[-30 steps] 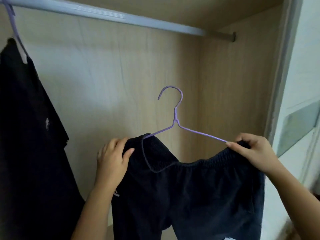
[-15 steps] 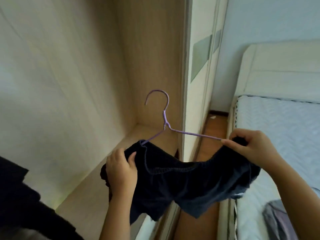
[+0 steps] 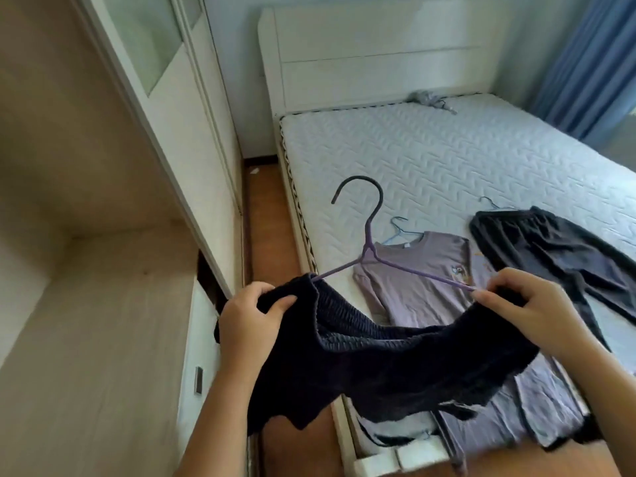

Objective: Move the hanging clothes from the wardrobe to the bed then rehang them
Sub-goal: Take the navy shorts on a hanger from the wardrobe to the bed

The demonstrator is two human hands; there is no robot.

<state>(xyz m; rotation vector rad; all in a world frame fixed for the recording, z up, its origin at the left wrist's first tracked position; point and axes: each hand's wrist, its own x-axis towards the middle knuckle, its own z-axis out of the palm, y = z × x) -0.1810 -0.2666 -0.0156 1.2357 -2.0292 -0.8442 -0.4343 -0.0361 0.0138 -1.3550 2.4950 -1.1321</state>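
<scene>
I hold dark navy shorts (image 3: 378,366) on a purple hanger (image 3: 370,249) in front of me, over the near edge of the bed (image 3: 430,156). My left hand (image 3: 249,321) grips the left end of the waistband. My right hand (image 3: 530,304) pinches the right end of the waistband together with the hanger's arm. The hanger's hook points up and left. On the mattress lie a mauve T-shirt (image 3: 423,277) on a light blue hanger (image 3: 399,232) and dark trousers (image 3: 557,249) on another hanger.
The open wardrobe (image 3: 86,253) is at the left, with its white sliding door (image 3: 179,115) beside me. A strip of wooden floor (image 3: 272,215) runs between wardrobe and bed. A grey bundle (image 3: 426,98) lies by the headboard. Blue curtains (image 3: 592,56) hang at the far right.
My view has swung right from the wardrobe interior to the bed. Both hands have carried the shorts on their hanger out of the wardrobe and over the bed's edge, grips unchanged.
</scene>
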